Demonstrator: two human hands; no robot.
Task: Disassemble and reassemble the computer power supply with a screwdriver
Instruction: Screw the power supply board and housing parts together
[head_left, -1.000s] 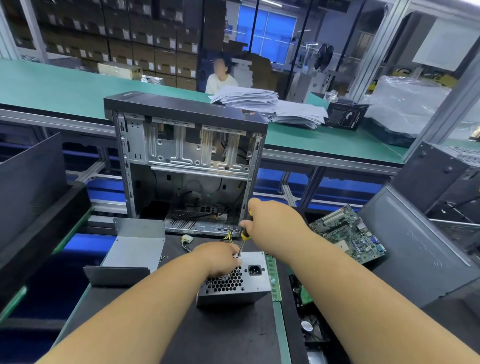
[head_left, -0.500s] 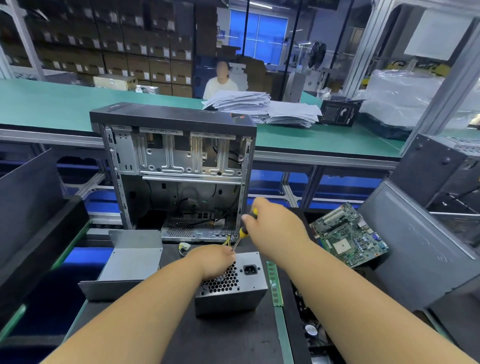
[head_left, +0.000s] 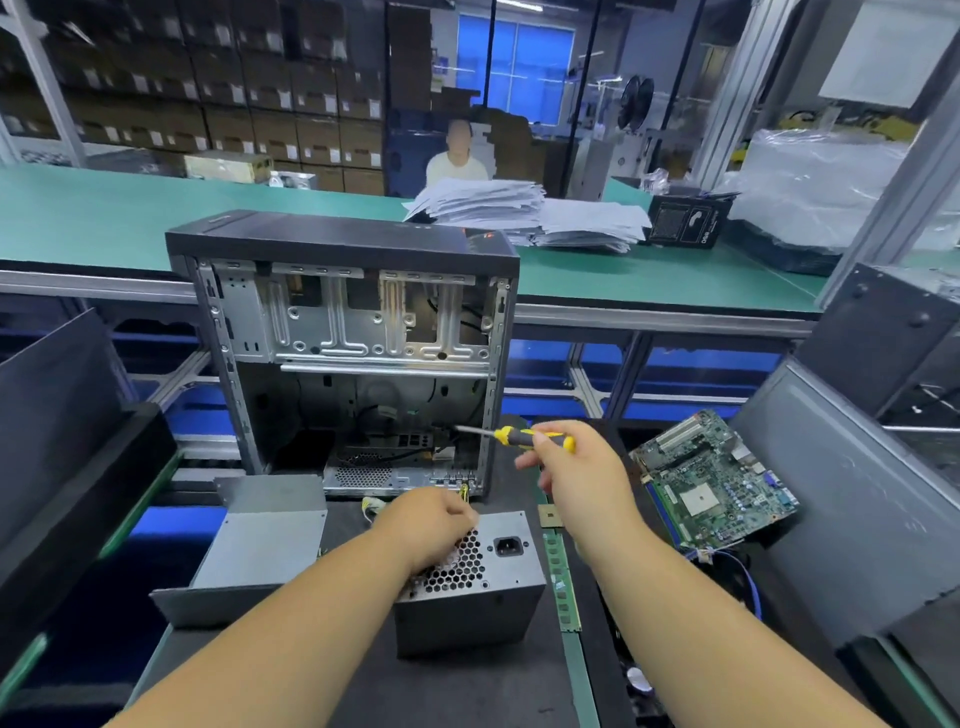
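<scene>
The grey metal power supply box (head_left: 470, 582), with a honeycomb fan grille and a black mains socket on its top face, stands on the dark work mat (head_left: 441, 686) directly in front of the person. The left hand (head_left: 428, 519) rests on the far left corner of the box, over the grille; its fingers are curled downward at the edge, though motion blur makes it unclear whether they pinch anything. The right hand (head_left: 582, 475) is raised above the mat, clear of the box, with its fingers and thumb closed round the yellow and black handle of a screwdriver (head_left: 511, 435). The tool lies nearly level, its thin metal shaft pointing left toward the open black and silver computer case (head_left: 343, 358), which stands upright just behind the power supply. A folded grey sheet-metal cover (head_left: 254, 551) lies on the mat to the left of the box. A narrow green memory stick (head_left: 563, 582) lies along the mat's right edge, just beside the box. Farther right, a green motherboard (head_left: 714, 480) rests tilted against a grey case side panel (head_left: 852, 514).
</scene>
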